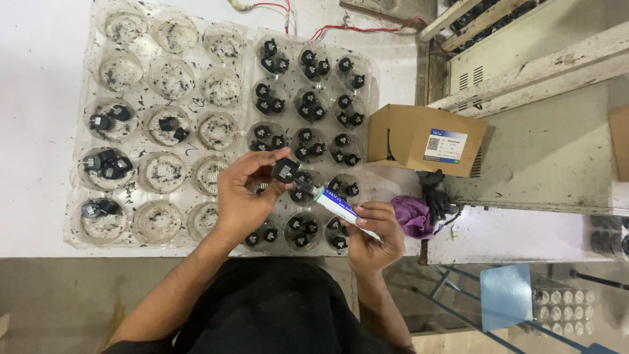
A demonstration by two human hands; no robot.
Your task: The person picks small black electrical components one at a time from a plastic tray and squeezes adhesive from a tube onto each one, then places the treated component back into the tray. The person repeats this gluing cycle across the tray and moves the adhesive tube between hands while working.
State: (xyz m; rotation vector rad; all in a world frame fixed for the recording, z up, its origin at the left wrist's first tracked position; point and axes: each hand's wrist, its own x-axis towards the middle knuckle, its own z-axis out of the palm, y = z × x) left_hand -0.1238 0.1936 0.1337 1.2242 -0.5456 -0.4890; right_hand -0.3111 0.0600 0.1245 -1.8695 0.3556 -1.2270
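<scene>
Over the right-hand clear blister tray on the white worktop: left hand fingers pinching a small black part, right hand fingers wrapped round a white-and-blue tube, nozzle touching the part; best squeezed gently, part held steady.

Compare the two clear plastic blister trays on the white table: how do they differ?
The left clear plastic tray is mostly empty: only about five of its round pockets hold small black parts. The right clear plastic tray has black parts in nearly every pocket. The left tray's pockets look smeared with dark specks; the right tray's look cleaner. Both hands work over the right tray, not the left. Both trays are clear, with rows of round pockets, lying flat side by side.
</scene>
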